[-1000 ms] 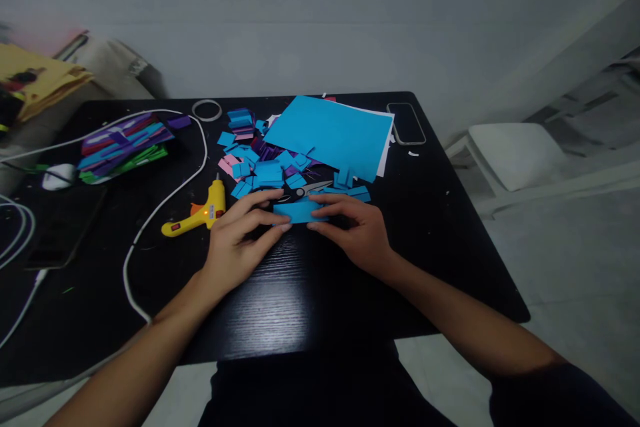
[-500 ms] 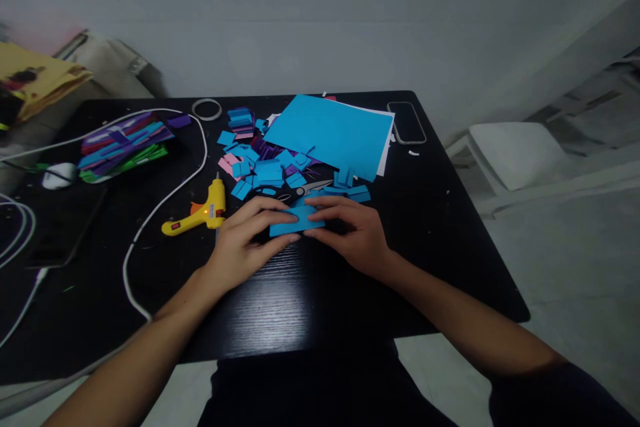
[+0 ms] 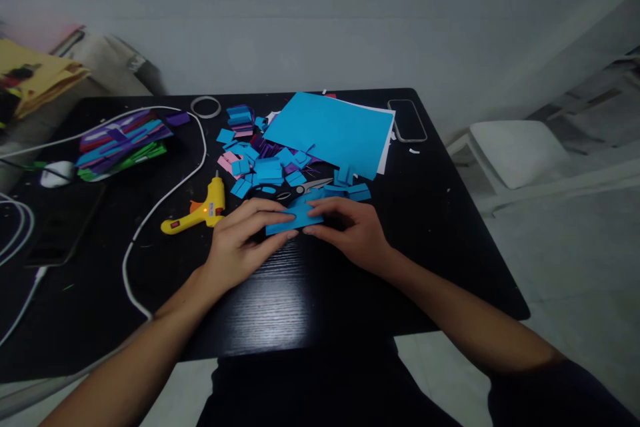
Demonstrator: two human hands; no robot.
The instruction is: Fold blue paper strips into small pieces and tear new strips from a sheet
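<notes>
Between my hands is a small blue paper piece [image 3: 303, 215], low over the front middle of the dark table, its edges partly covered by fingers. My left hand [image 3: 247, 237] pinches its left side, thumb in front and fingers on top. At the right end, my right hand [image 3: 353, 227] grips the same paper with thumb and fingertips. Just behind the fingers lie scissors [image 3: 304, 188], partly hidden among blue paper pieces [image 3: 269, 171]. A yellow glue gun [image 3: 210, 205] with a lit orange light rests left of my left hand.
A large blue sheet [image 3: 333, 133] lies on white paper at the back. Beyond it is a phone [image 3: 407, 121]. Bundled coloured strips [image 3: 123, 143], a tape roll [image 3: 205, 107] and a white cable [image 3: 167, 197] occupy the left. A white chair [image 3: 520, 153] stands right of the table [image 3: 450, 247].
The blue paper has tilted and its left edge has shifted slightly left. My right fingers have moved a little over its top; both hands keep hold.
</notes>
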